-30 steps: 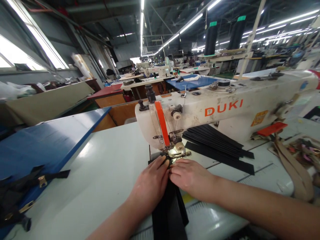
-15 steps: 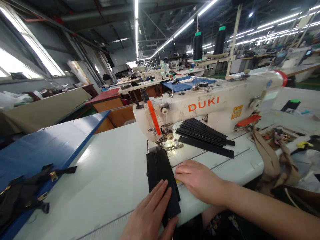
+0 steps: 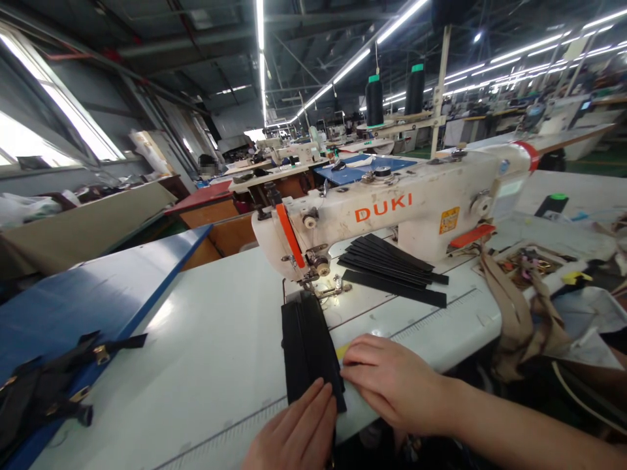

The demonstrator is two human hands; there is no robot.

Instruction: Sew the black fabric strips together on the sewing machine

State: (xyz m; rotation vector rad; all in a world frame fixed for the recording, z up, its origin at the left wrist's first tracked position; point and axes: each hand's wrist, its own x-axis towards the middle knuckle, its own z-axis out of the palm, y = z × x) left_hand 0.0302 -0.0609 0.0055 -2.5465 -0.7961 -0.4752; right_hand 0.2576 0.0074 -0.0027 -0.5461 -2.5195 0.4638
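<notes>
A long black fabric piece (image 3: 304,346) lies on the sewing machine bed, its far end under the presser foot of the white DUKI sewing machine (image 3: 337,215). A raised folded band runs along its length. My left hand (image 3: 298,427) is closed over the near end, fingers together on top, the thumb hidden. With fingers curled and pressed together, my right hand (image 3: 392,382) grips the right edge; its fingertips are partly hidden. Several black strips (image 3: 392,264) are fanned out under the machine arm, to the right of the needle.
Black straps with metal zipper pulls (image 3: 59,378) lie on a blue board (image 3: 132,274) at left. Beige straps (image 3: 509,313) hang beside a parts tray (image 3: 539,258) at right. Black thread cones (image 3: 375,101) stand behind the machine. A ruler scale (image 3: 225,434) marks the table's front.
Both hands have shifted slightly towards the near edge relative to the machine. My left fingers have drawn together and the thumb is out of sight. The view has turned slightly right.
</notes>
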